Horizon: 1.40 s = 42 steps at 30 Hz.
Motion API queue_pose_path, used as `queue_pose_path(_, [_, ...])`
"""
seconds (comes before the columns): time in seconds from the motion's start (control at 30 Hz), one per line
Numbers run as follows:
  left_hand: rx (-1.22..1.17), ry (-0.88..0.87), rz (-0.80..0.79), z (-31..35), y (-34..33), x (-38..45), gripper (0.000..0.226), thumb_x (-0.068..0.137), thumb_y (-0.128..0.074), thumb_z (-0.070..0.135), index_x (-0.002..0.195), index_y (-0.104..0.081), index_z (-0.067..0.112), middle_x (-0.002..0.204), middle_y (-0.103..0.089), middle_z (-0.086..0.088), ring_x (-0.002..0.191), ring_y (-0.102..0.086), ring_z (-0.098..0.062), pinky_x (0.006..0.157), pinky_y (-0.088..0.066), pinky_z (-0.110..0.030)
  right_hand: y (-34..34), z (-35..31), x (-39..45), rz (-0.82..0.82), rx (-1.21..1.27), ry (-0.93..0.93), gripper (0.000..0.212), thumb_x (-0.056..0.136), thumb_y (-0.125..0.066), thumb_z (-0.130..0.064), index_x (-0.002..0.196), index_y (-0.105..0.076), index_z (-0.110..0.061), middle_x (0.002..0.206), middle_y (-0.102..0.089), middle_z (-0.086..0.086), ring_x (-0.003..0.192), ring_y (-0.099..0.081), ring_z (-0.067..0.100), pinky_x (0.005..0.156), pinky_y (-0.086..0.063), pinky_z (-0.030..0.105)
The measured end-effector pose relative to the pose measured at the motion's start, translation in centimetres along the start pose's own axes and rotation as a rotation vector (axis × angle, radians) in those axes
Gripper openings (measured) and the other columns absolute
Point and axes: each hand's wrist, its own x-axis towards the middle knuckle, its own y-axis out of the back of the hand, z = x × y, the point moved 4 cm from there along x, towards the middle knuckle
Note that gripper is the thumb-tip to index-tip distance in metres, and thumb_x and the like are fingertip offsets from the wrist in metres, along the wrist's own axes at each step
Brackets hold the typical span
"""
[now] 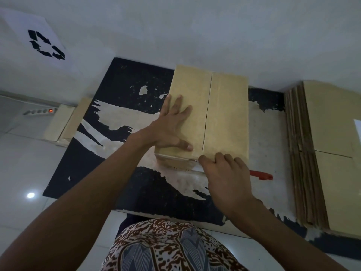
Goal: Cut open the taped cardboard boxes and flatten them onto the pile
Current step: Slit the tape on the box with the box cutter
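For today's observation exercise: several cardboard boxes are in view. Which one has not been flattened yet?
The box under the left hand, on the worn black mat: it stands full-height. The pile at right is folded flat.

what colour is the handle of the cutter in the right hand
Red; the cutter handle sticks out past the right hand in the head view.

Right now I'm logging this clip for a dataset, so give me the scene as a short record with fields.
box: closed cardboard box on a worn black mat
left hand: left hand pressed flat on the box top
right hand: right hand at the box's near edge, gripping a red cutter
pile: flattened cardboard pile at right
wall: recycling sign
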Motion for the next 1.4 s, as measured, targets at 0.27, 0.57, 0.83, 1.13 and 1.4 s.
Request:
queue_pose_path(0.27, [0.004,0.004,-0.035,-0.3,0.0,0.2,0.127,0.07,-0.08,0.056,0.158,0.005,0.025,0.159,0.035,0.003,0.139,0.043,-0.025,0.116,0.014,-0.048,-0.2,2.4,-0.9,0.046,-0.083,0.034,0.042,0.038,-0.077,0.001,0.078,-0.072,-0.01,0.059,-0.058,0.011,0.052,-0.055,0.029,0.054,-0.03,0.031])
queue_pose_path(0.57, [-0.021,-0.002,-0.042,-0.3,0.0,0.2,0.125,0.07,-0.08,0.054,0.158,0.004,0.026,0.159,0.035,0.005,0.139,0.043,-0.023,0.116,0.015,-0.05,-0.9,5.1,-2.1,0.109,-0.095,0.037,0.043,0.042,-0.075,0.005,0.084,-0.072,-0.006,0.063,-0.058,0.013,0.055,-0.054,0.029,0.054,-0.038,0.032])
queue_pose_path(0.83, [0.112,0.035,-0.003,0.3,-0.1,0.2,0.123,0.072,-0.077,0.059,0.159,0.003,0.025,0.161,0.031,-0.004,0.142,0.038,-0.029,0.118,0.014,-0.057,-0.5,6.8,-2.3,0.03,0.133,0.119,0.034,0.068,-0.075,0.002,0.094,-0.071,-0.019,0.067,-0.059,0.0,0.056,-0.053,0.019,0.05,-0.037,0.028])
queue_pose_path(1.13, [0.387,-0.047,-0.023,1.9,-1.2,-2.3,0.115,0.069,-0.056,0.084,0.156,-0.012,0.022,0.166,0.014,-0.006,0.152,0.015,-0.029,0.121,-0.005,-0.057,-9.6,15.7,-3.4,0.079,0.871,-0.793,0.022,0.104,-0.043,-0.015,0.102,-0.063,-0.008,0.08,-0.063,0.011,0.074,-0.064,0.031,0.069,-0.054,0.049])
queue_pose_path(1.4, [0.233,-0.116,0.014,1.8,-0.6,-3.4,0.098,0.074,-0.075,0.061,0.151,-0.037,0.014,0.166,-0.01,-0.007,0.153,0.003,-0.025,0.123,-0.009,-0.055,-17.0,14.1,-3.4,0.034,0.761,-0.812,0.022,0.098,-0.052,-0.006,0.118,-0.06,-0.003,0.095,-0.069,0.02,0.083,-0.066,0.035,0.069,-0.049,0.033])
